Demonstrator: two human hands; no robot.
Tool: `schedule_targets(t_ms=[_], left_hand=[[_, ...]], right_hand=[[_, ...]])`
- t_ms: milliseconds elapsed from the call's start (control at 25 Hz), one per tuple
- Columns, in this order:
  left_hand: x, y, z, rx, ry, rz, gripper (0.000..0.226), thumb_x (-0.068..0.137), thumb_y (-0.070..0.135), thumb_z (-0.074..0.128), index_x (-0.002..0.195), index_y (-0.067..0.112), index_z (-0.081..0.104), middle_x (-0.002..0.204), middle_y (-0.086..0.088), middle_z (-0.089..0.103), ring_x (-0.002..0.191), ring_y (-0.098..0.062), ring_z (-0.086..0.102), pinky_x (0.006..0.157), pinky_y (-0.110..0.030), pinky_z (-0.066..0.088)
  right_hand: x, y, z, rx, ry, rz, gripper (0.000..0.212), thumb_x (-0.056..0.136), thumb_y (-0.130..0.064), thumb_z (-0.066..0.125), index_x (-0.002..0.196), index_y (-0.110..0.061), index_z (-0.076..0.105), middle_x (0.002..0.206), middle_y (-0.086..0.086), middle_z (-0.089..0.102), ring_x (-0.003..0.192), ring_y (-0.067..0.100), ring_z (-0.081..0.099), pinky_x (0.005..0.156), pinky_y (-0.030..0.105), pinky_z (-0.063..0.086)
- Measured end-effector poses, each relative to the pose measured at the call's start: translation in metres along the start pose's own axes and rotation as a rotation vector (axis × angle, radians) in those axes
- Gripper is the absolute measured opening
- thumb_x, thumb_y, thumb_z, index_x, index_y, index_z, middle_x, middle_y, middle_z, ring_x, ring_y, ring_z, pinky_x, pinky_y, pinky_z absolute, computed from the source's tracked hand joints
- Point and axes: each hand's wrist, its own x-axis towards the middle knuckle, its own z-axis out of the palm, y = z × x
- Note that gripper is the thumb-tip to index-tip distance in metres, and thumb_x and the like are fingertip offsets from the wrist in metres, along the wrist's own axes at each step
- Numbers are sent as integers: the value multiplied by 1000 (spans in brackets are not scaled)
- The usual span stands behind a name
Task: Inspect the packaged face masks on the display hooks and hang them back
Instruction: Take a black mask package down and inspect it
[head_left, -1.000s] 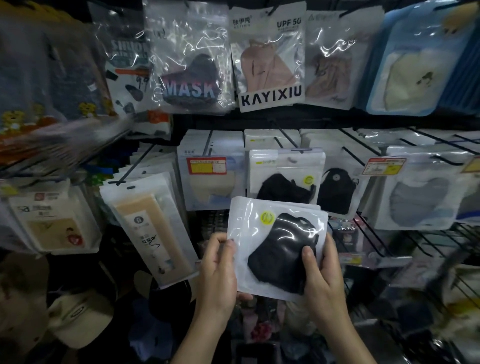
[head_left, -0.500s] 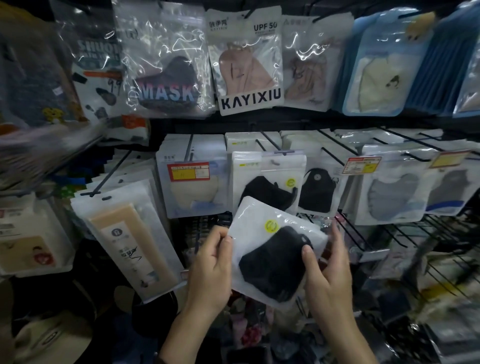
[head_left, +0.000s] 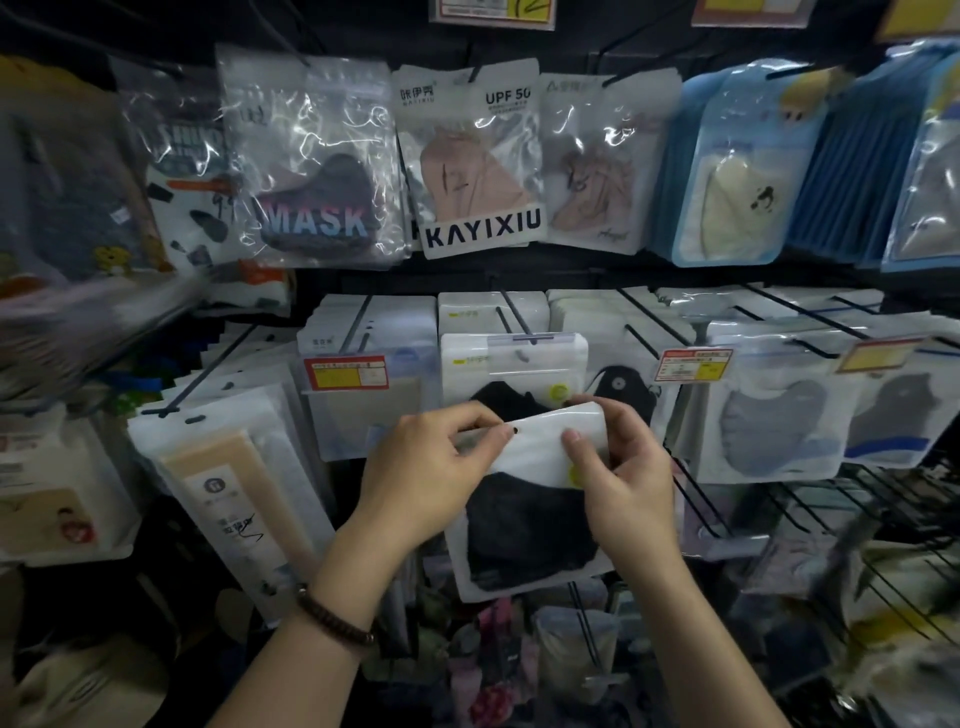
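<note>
A white packet holding a black face mask (head_left: 524, 525) is held upright in front of the middle display row. My left hand (head_left: 421, 478) pinches its top left edge beside the small hang hole. My right hand (head_left: 623, 483) grips the top right corner, thumb across the front. Directly behind the packet's top hangs a matching black-mask pack (head_left: 514, 374) on a black hook (head_left: 511, 314).
An upper row holds a "MASK" bag (head_left: 311, 171), a "KAYIXIU" pack (head_left: 472, 166) and blue-edged packs (head_left: 737, 166). Grey-mask packs (head_left: 779, 415) hang to the right, beige packs (head_left: 228, 499) to the left. Bare wire hooks (head_left: 883, 530) jut out at lower right.
The packet has been raised and turned upright toward the hook row. Both hands have shifted from its sides up to its top edge. The view has moved closer.
</note>
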Motion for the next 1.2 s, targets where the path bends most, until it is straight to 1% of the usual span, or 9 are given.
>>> schedule_targets(t_ms=[120, 280, 560, 640, 720, 840, 920, 1040, 1200], left_hand=[[10, -8, 21, -348, 86, -194, 9, 98, 42, 72, 90, 38, 76, 87, 18, 77, 80, 2, 70, 72, -27, 55], [21, -9, 35, -494, 170, -232, 9, 105, 31, 64, 96, 32, 66, 82, 2, 73, 68, -15, 68, 62, -37, 55], [43, 2, 35, -453, 236, -91, 5, 108, 26, 59, 104, 28, 61, 81, 7, 65, 61, -1, 56, 57, -17, 45], [45, 5, 33, -437, 258, -76, 3, 108, 23, 59, 106, 23, 62, 86, 8, 67, 67, 2, 59, 59, -13, 45], [48, 7, 32, -424, 268, -71, 3, 108, 22, 60, 107, 20, 62, 87, 0, 68, 64, -3, 55, 59, -15, 44], [52, 8, 31, -404, 243, -72, 5, 108, 24, 60, 105, 21, 62, 82, -26, 64, 56, -17, 45, 51, -30, 36], [55, 8, 32, -395, 232, -75, 5, 108, 28, 60, 106, 24, 62, 80, -32, 61, 54, -22, 44, 49, -31, 33], [56, 9, 32, -396, 223, -82, 8, 109, 31, 58, 112, 25, 62, 73, -31, 58, 51, -21, 41, 47, -31, 31], [58, 9, 33, -373, 205, -71, 12, 110, 30, 55, 116, 25, 64, 70, -9, 61, 47, -12, 43, 45, -26, 36]], right_hand=[[12, 12, 5, 134, 59, 69, 30, 103, -8, 70, 128, -24, 70, 122, 4, 78, 112, 23, 76, 96, 52, 63], [30, 16, 15, 167, 103, 88, 33, 101, -10, 72, 128, -29, 70, 119, 1, 78, 107, 15, 77, 96, 48, 63], [54, 12, 13, 98, 140, -89, 40, 101, -16, 73, 136, -34, 66, 111, -19, 73, 97, 2, 69, 90, 29, 57], [58, 16, 15, 104, 111, -113, 40, 102, -19, 72, 137, -38, 66, 103, -16, 67, 92, 8, 61, 88, 35, 52], [61, 17, 15, 111, 99, -112, 32, 102, -18, 72, 127, -39, 73, 97, -20, 65, 92, 7, 59, 91, 39, 47], [62, 13, 17, 99, 162, -98, 22, 101, -13, 73, 106, -34, 81, 103, -14, 80, 106, 2, 73, 103, 37, 56], [62, 11, 16, 104, 171, -104, 18, 101, -14, 74, 103, -30, 83, 107, -11, 82, 109, 4, 74, 104, 35, 57], [63, 12, 14, 126, 172, -91, 15, 101, -15, 74, 105, -27, 83, 108, -10, 82, 110, 5, 74, 103, 31, 57], [66, 9, 12, 119, 171, -77, 16, 100, -16, 76, 103, -30, 83, 106, -12, 82, 109, 4, 75, 105, 35, 57]])
